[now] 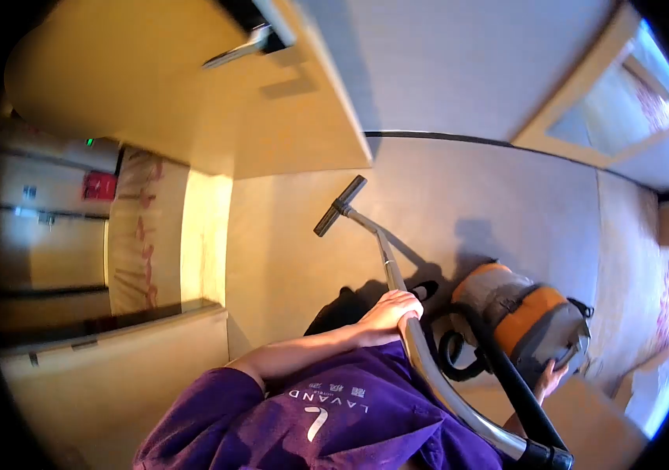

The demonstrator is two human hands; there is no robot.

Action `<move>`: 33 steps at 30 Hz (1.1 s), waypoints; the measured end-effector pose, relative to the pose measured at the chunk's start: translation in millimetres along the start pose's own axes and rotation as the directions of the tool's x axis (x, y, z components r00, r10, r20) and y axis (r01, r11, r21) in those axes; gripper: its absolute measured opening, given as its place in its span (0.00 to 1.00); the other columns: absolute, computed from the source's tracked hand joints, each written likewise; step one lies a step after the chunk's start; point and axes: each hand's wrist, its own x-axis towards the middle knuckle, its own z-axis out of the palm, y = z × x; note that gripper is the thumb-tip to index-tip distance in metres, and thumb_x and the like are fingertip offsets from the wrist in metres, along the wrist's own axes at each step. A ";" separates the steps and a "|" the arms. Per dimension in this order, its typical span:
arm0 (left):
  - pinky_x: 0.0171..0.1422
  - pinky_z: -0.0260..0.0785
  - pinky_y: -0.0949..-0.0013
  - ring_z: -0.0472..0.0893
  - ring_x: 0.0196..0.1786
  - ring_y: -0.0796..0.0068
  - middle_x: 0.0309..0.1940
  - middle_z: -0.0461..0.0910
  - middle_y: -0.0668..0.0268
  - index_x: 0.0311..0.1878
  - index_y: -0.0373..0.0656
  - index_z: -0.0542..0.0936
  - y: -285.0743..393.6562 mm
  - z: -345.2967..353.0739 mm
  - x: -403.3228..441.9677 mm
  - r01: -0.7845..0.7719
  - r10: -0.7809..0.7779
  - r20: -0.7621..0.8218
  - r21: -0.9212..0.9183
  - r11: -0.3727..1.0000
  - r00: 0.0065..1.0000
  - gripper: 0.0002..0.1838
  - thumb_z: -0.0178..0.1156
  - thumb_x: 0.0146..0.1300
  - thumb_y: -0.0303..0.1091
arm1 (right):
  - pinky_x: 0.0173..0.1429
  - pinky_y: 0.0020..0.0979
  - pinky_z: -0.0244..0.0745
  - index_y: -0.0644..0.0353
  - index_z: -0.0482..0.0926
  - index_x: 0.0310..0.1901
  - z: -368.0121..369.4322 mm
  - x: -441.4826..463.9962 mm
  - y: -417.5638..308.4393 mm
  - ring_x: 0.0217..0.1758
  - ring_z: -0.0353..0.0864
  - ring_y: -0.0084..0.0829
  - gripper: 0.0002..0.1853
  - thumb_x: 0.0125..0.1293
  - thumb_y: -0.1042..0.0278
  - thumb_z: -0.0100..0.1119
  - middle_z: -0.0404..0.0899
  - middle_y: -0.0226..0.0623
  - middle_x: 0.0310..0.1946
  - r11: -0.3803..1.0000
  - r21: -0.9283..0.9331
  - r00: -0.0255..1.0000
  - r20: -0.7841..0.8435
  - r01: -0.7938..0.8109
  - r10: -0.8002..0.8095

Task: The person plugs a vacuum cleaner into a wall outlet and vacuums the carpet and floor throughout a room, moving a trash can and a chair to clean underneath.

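Observation:
My left hand is wrapped round the shiny metal wand of a vacuum cleaner. From there the wand runs away from me to a dark, wide floor nozzle on the floor. Its near end meets a black hose, which bends back and coils beside the canister. On the right stands the orange and grey vacuum canister. My right hand is at its near end with fingers stretched out, seeming to touch it beside a dark handle; part of this hand and forearm is hidden behind the hose.
An open wooden door with a metal lever handle stands at upper left. A framed mirror or glass panel is at upper right. Cardboard lies at lower right. Beyond the doorway, another door shows at left.

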 end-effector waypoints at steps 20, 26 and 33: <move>0.65 0.37 0.33 0.73 0.48 0.73 0.34 0.73 0.76 0.38 0.56 0.73 -127.9 -141.5 -321.6 0.163 -0.131 -0.134 0.261 0.951 0.982 0.16 0.66 0.44 0.32 | 0.58 0.42 0.67 0.52 0.62 0.65 107.8 -410.8 -303.2 0.53 0.75 0.46 0.37 0.57 0.41 0.54 0.74 0.48 0.53 0.511 0.355 0.325 0.469 0.783 -0.822; 0.66 0.38 0.31 0.73 0.50 0.72 0.33 0.74 0.75 0.40 0.56 0.73 -184.8 -183.5 -306.7 0.117 -0.069 -0.201 0.235 0.965 0.977 0.16 0.63 0.46 0.35 | 0.57 0.42 0.67 0.52 0.62 0.65 111.3 -387.3 -265.4 0.52 0.75 0.45 0.37 0.57 0.41 0.54 0.74 0.47 0.52 0.668 0.200 0.476 0.559 0.717 -0.678; 0.71 0.37 0.37 0.73 0.45 0.74 0.32 0.71 0.77 0.36 0.57 0.74 -199.4 -220.7 -337.2 0.045 -0.007 -0.138 0.275 0.960 0.990 0.17 0.67 0.40 0.35 | 0.57 0.42 0.67 0.51 0.62 0.64 111.4 -337.4 -220.3 0.51 0.76 0.44 0.37 0.58 0.40 0.54 0.75 0.46 0.51 0.939 0.169 0.618 0.716 0.300 -0.326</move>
